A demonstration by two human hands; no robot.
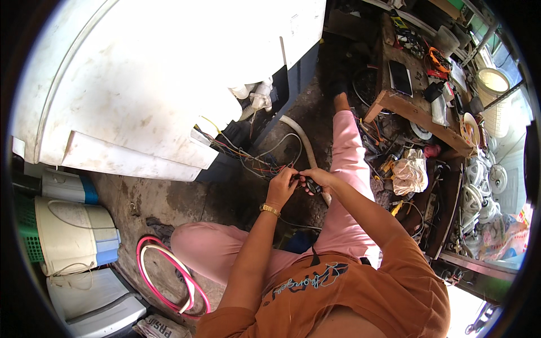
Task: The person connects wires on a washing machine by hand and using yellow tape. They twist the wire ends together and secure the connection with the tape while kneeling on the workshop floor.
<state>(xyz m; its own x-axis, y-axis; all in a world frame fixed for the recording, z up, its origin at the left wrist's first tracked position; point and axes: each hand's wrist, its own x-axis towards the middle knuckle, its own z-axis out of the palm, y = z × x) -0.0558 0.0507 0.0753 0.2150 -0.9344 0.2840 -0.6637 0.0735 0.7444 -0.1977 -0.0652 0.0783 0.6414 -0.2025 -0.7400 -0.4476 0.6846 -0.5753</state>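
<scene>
Pinching wires at frame centre, left hand closed on them, right hand gripping a small dark tool; washer at 11 o'clock; best keep strands taut, tool square.

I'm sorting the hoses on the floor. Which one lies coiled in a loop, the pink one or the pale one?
The pink hose, by the person's left knee, lies coiled in a loop. The pale hose runs in one gentle curve from the white machine toward the hands.

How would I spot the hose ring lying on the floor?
Start at the big white appliance, then drop to the concrete floor by the person's bent left knee. The hose ring lies there: a pink and white loop, unlike the white tubs beside it.
</scene>
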